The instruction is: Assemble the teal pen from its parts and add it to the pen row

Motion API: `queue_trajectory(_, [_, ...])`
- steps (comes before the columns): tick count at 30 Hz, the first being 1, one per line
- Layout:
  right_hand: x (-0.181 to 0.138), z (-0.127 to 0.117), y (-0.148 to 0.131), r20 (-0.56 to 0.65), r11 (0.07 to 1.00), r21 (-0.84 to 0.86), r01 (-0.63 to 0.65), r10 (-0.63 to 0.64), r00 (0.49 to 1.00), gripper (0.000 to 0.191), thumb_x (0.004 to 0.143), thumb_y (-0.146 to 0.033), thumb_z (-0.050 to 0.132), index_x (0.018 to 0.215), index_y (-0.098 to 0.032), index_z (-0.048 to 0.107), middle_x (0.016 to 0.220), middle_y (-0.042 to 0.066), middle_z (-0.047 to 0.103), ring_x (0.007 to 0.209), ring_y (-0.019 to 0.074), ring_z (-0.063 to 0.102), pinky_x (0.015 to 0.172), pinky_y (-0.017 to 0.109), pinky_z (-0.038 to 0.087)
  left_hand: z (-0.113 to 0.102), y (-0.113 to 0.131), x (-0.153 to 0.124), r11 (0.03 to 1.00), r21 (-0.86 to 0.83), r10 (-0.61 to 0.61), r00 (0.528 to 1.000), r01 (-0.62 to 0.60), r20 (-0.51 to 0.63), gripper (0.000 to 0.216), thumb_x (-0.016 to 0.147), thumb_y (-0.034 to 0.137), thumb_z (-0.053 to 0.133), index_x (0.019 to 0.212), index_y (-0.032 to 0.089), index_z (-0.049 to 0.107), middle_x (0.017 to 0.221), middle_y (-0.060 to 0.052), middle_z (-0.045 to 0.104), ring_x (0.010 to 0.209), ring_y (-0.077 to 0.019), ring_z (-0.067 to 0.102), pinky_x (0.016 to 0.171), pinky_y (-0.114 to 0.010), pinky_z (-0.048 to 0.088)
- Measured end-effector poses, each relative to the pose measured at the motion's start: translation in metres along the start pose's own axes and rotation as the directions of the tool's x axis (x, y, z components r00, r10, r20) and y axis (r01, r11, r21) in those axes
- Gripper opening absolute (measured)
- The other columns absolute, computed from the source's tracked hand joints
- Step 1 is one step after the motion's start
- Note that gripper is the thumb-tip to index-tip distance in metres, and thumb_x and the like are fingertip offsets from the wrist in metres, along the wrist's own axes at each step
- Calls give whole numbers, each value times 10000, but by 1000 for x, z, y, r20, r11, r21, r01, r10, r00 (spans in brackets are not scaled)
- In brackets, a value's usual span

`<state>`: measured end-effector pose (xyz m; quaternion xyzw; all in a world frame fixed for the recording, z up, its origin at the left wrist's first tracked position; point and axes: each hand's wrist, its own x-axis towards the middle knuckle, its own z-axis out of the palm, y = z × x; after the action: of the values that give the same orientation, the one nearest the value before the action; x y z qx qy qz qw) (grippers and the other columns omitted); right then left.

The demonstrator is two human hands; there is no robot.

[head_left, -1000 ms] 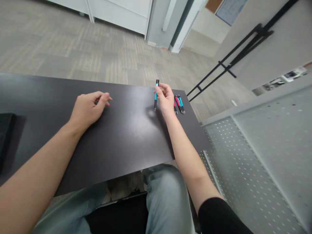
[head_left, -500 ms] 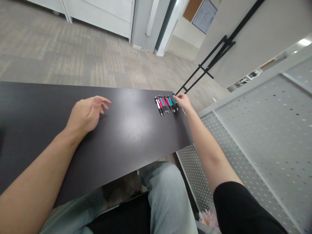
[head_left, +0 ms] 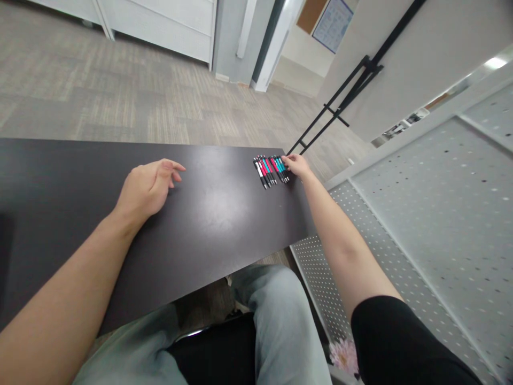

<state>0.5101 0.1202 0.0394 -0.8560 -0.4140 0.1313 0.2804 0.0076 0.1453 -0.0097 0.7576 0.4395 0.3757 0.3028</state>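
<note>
Several pens (head_left: pixel 271 170) with teal, red and white barrels lie side by side near the far right corner of the dark table (head_left: pixel 216 214). My right hand (head_left: pixel 297 165) rests at the right end of that row, fingertips on the outermost teal pen; the fingers look curled toward it, and I cannot see whether they grip it. My left hand (head_left: pixel 149 185) lies on the tabletop well to the left, fingers loosely curled and apart, holding nothing.
A perforated grey metal panel (head_left: pixel 420 224) stands right of the table. A black stand's legs (head_left: pixel 336 101) lean on the wall beyond the corner. Carpeted floor (head_left: pixel 120 96) lies past the far edge. My knees sit under the near edge.
A second ago my right hand held a teal pen upright over the table's middle. It then carried the pen right to the row, and now rests at the row's end.
</note>
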Motion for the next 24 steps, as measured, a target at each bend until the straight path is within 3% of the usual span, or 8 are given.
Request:
queue_trajectory(5, [-14, -5, -26, -101, 990, 19, 137, -135, 986, 111, 1124, -263, 780, 1032, -229, 729, 1104, 104, 842, 1065, 240, 765, 1100, 385, 605, -2, 16, 0, 998, 65, -30, 998, 27, 54, 547, 1202, 617, 435, 1026, 253, 803, 927, -93, 820, 884, -309, 791, 912, -457, 546])
queue_trajectory(8, [-40, 25, -68, -70, 937, 110, 333, -326, 943, 125, 1176, -364, 771, 1139, -245, 765, 1132, 43, 837, 1041, 195, 766, 1040, 318, 593, -2, 18, 2, 992, 121, -35, 997, 26, 74, 472, 1145, 584, 481, 1072, 254, 809, 954, -90, 842, 880, -306, 801, 899, -446, 553])
queue_trajectory(10, [-71, 61, -102, -9, 775, 289, 562, -585, 811, 196, 1198, -426, 773, 1132, -241, 766, 1089, 31, 826, 1005, 202, 765, 977, 326, 588, -2, 19, 2, 989, 145, -36, 997, 26, 72, 445, 1134, 572, 485, 1066, 266, 801, 941, -82, 841, 875, -305, 799, 894, -442, 553])
queue_trajectory(12, [-109, 102, -136, 98, 615, 373, 695, -771, 629, 230, 1211, -469, 783, 1136, -251, 774, 1078, 20, 832, 1019, 211, 769, 969, 331, 575, -4, 19, 1, 988, 153, -26, 998, 16, 60, 422, 1128, 567, 485, 1001, 280, 767, 892, -69, 817, 844, -301, 775, 873, -440, 540])
queue_trajectory(14, [-144, 139, -162, 220, 514, 356, 780, -858, 465, 174, 1238, -422, 747, 1147, -274, 757, 1082, 8, 840, 1027, 220, 769, 999, 343, 557, -6, 20, -1, 988, 154, 4, 999, -10, 37, 453, 1145, 587, 456, 884, 292, 681, 826, -61, 764, 806, -296, 735, 835, -439, 511])
queue_trajectory(15, [-158, 153, -171, 270, 490, 343, 801, -869, 415, 143, 1244, -378, 729, 1139, -282, 732, 1092, 7, 845, 1038, 229, 776, 1001, 348, 550, -8, 20, -1, 987, 155, 22, 999, -26, 28, 490, 1162, 600, 426, 841, 297, 637, 814, -62, 748, 810, -296, 729, 830, -439, 504])
queue_trajectory(19, [-184, 183, -182, 334, 463, 409, 786, -878, 344, 95, 1235, -259, 676, 1148, -293, 661, 1120, 18, 832, 1080, 262, 816, 955, 339, 541, -9, 21, -4, 989, 141, 36, 999, -35, -6, 549, 1199, 629, 380, 844, 295, 632, 872, -70, 790, 854, -294, 761, 869, -442, 544])
queue_trajectory(24, [-177, 189, -172, 298, 436, 512, 741, -898, 322, 112, 1238, -282, 610, 1129, -296, 629, 1130, 29, 796, 1132, 277, 803, 1007, 358, 550, -8, 22, -5, 990, 134, -37, 999, 37, -5, 559, 1191, 723, 397, 938, 309, 675, 951, -73, 845, 913, -300, 796, 901, -436, 570])
